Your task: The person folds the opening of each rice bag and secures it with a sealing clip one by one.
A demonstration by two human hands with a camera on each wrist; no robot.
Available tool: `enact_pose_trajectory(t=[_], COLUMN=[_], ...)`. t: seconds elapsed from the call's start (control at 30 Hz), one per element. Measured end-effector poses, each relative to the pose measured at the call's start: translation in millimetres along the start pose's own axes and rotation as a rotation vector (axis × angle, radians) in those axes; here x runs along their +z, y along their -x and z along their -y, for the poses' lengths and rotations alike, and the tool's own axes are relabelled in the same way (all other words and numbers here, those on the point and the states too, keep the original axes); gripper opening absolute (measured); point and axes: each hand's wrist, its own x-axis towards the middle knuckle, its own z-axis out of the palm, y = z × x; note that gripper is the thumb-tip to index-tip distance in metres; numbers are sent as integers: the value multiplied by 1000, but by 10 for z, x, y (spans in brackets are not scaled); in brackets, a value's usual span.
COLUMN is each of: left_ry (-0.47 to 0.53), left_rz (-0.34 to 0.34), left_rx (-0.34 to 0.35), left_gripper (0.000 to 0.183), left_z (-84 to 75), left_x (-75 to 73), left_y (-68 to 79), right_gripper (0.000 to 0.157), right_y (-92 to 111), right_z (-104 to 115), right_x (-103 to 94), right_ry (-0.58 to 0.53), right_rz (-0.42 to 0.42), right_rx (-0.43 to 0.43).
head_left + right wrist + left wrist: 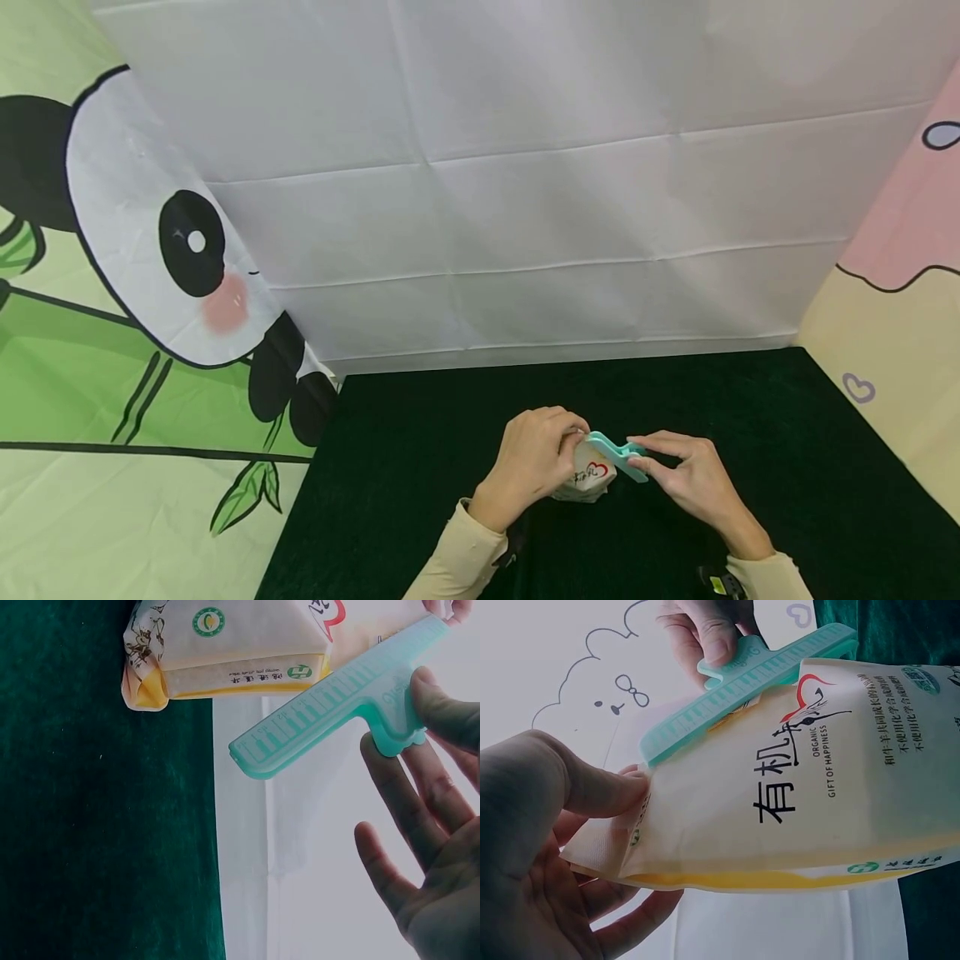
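Observation:
A cream paper food bag with black lettering, a red heart-shaped mark and yellow edges stands on the dark green cloth. My left hand pinches its top end between thumb and fingers, clearly seen on the bag in the left wrist view. Between thumb and fingers, my right hand squeezes the handle of a turquoise sealing clip. The long clip lies slantwise at the bag's upper edge, one end close to the left thumb. From these views I cannot tell whether its bars have the paper between them.
Dark green cloth covers the table. Behind it hangs a white sheet. A panda-print cloth borders the left side, and a pink and cream cloth the right.

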Motion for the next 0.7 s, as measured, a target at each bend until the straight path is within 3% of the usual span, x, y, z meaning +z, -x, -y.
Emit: enact_pose_trajectory(t=[0.4,0.7], left_ry=[-7,9], left_rz=[-3,8], left_rx=[14,6], left_gripper=[12,12], left_z=[0,-3], left_x=[4,6], left_y=[-4,-11], right_gripper=[23,24], right_y=[-18,-24], right_z=[16,-11], right_x=[-2,14], right_ry=[-3,-5], right_rz=[41,27], right_rx=[37,17])
